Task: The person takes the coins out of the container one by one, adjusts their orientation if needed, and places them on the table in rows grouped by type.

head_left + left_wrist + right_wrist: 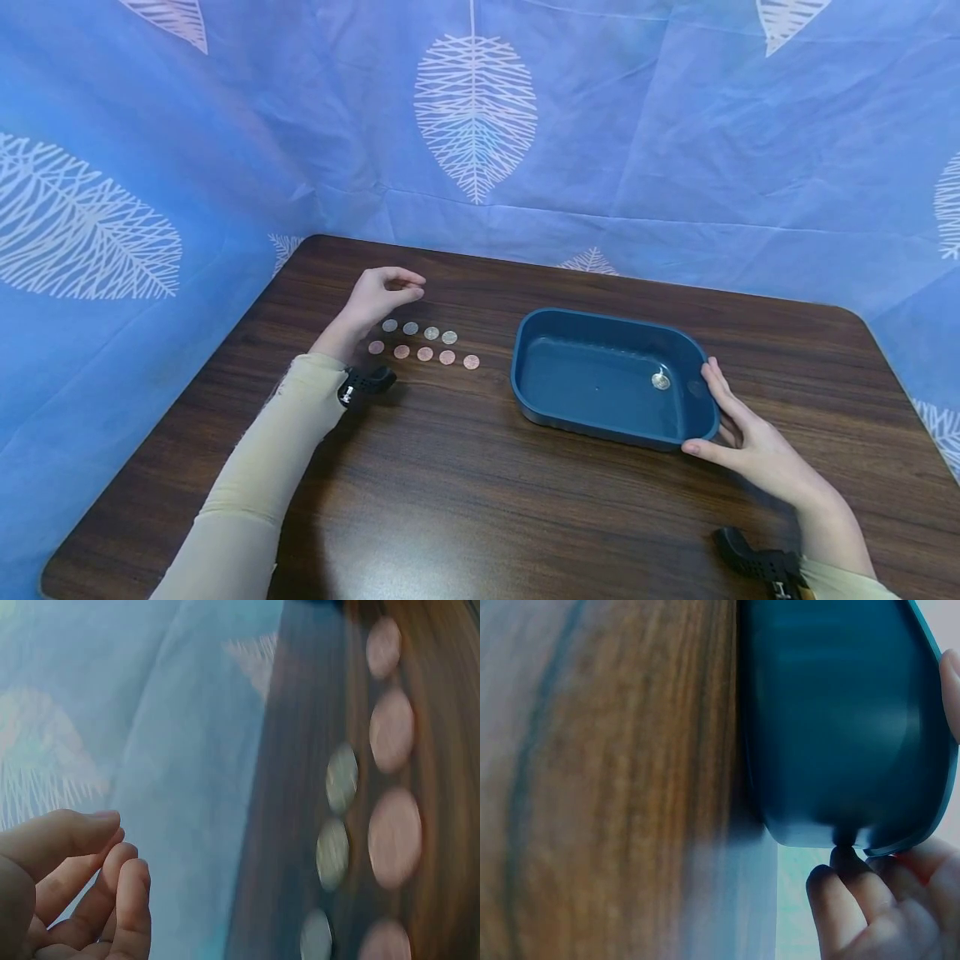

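Observation:
In the head view my left hand (378, 292) hovers just beyond two rows of coins, fingers bent and the thumb close to the index fingertip. No coin shows between them in the left wrist view. Several silver coins (431, 333) form the far row, and several copper coins (425, 354) the near one. My right hand (757, 446) holds the right end of a dark blue plastic tub (600, 433), thumb at the near corner and fingers along the end wall. One silver coin (660, 381) lies inside the tub, toward its right end.
A dark wood-grain table (465, 500) with rounded corners carries everything. Blue cloth (637, 150) with white leaf prints hangs behind it and along the left side. Each wrist wears a black camera mount, such as the left mount (367, 382).

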A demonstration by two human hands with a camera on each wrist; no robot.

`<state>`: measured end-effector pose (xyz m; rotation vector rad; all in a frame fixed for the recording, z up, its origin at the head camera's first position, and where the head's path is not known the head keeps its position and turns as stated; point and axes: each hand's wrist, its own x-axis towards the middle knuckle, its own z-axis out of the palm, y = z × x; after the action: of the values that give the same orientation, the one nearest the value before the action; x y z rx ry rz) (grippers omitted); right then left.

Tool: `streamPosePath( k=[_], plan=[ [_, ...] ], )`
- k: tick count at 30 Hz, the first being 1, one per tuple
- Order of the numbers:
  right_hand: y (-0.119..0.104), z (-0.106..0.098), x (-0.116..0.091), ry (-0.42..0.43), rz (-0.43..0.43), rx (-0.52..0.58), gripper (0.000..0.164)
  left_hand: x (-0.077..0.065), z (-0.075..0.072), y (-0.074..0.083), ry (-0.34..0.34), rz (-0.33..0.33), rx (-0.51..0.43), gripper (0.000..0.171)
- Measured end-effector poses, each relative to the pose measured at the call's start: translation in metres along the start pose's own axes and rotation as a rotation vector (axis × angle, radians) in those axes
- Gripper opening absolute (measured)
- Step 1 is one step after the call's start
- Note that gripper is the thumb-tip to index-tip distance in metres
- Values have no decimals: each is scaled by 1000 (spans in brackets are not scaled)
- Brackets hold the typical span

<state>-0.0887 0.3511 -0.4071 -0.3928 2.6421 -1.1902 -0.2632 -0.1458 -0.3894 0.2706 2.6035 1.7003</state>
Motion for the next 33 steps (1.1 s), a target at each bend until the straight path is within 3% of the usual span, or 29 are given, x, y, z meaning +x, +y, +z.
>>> streamPosePath(
  k=[6,13,17,23,33],
  plan=[
    [0,1,0,6,-1,-6,91,-1,20,31,-48,67,-28,21],
    [0,2,1,12,1,-2,91,0,34,69,-45,98,-115,17],
    [0,2,0,5,1,4,91,-2,49,86,-107,131,-148,19],
    [-1,1,-1,2,24,28,90,-6,85,102,-208,176,-161,17],
    [0,1,0,10,21,20,90,-10,162,123,-375,205,-199,19]
  ],
)
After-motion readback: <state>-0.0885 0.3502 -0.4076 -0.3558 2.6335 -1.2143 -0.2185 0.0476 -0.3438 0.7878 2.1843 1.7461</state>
